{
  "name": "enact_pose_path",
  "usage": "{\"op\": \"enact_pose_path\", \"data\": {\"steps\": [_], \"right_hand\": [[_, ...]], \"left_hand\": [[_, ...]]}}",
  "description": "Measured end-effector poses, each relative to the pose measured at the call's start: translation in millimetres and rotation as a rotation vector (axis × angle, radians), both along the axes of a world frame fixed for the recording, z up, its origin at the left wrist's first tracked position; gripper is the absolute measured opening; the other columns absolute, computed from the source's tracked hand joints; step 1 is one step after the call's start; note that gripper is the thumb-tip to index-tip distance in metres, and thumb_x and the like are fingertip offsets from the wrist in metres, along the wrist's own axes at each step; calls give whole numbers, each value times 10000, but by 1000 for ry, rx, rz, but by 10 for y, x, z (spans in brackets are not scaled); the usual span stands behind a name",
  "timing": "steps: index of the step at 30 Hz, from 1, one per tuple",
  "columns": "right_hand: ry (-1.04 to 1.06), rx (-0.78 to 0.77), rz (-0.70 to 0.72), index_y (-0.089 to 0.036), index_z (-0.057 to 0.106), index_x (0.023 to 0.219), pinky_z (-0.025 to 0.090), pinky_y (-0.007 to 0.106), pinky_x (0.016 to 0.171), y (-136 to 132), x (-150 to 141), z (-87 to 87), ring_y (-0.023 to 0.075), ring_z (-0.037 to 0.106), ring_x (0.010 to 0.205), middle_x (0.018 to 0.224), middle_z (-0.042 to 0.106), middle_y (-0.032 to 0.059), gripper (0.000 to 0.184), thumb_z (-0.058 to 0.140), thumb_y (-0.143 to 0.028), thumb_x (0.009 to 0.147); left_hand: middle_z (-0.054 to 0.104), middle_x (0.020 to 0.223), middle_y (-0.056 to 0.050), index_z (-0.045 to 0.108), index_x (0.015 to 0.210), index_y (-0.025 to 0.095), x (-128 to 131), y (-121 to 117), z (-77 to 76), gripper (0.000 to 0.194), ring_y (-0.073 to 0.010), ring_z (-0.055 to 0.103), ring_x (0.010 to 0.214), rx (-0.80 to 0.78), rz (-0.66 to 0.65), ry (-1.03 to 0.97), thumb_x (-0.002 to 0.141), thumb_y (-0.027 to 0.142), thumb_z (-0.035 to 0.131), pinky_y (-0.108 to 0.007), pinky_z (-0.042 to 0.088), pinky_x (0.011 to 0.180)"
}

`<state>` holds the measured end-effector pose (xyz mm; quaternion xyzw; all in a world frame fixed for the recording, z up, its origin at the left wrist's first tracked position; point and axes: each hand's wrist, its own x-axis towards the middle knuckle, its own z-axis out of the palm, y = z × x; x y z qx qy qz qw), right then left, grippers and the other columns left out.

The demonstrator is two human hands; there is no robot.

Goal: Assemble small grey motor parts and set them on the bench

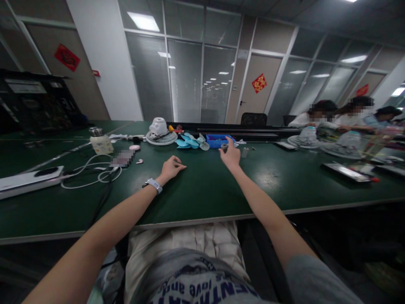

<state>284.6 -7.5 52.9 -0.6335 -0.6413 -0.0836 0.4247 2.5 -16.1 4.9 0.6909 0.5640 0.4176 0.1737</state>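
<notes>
My left hand (172, 168) is low over the green table, thumb and forefinger brought together in a pinch; whatever may be between them is too small to tell. Farther forward, my right hand (232, 156) has its forefinger stretched out and its thumb apart. A small grey metal cylinder (224, 147) shows between that thumb and forefinger, and I see no firm grip on it. Just behind it lies a blue tray (217, 141) with small parts inside. Another metal cylinder (246, 152) stands upright to the right of my right hand. Light-blue fan blades (189, 141) lie left of the tray.
A white fan head with its round grille (161, 138) is at the back. To the left are a patterned bottle (101, 142), white cables (91, 181) and a white case (31, 181). On the right are a phone-like device (344, 172) and people at work.
</notes>
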Motion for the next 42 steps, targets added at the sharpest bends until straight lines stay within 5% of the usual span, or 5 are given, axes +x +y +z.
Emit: {"op": "enact_pose_path", "data": {"steps": [7,13,20,25,42], "right_hand": [[100,-324,-506,-145,386,1384,421,415,942,109,1038,-127,289,598,1117,1240,591,186,555,582,-188,867],[21,-171,-581,-105,346,1431,269,500,1083,163,910,-192,330,451,1283,1414,424,249,695,652,-191,813],[-336,-77,571,-201,497,1400,348,398,1097,5,-588,-376,228,400,1368,1489,430,111,472,493,-356,954],[-332,-244,785,-245,699,1177,445,291,1010,-116,-1156,-541,186,595,1184,1234,668,35,294,528,-235,938],[50,-189,-485,-213,718,1138,483,344,836,126,1329,-12,253,651,989,1077,707,133,319,530,-177,884]], "left_hand": [[774,827,-41,579,906,235,4,61,-81,355,-252,718,878,-12,-43,-10,675,430,766,-358,497,822],[766,925,-93,559,1041,199,1,98,-60,462,-237,717,885,-67,119,-334,742,525,689,-306,499,723],[763,916,-88,533,1019,199,24,84,-14,289,-229,707,858,-64,300,-340,856,435,575,-324,481,755],[763,883,-84,533,1006,201,23,99,-39,250,-230,704,900,-34,288,-310,865,407,557,-331,470,811],[762,848,-61,517,997,229,-43,139,-69,315,-240,710,846,-87,231,-261,829,489,576,-328,471,720]]}}
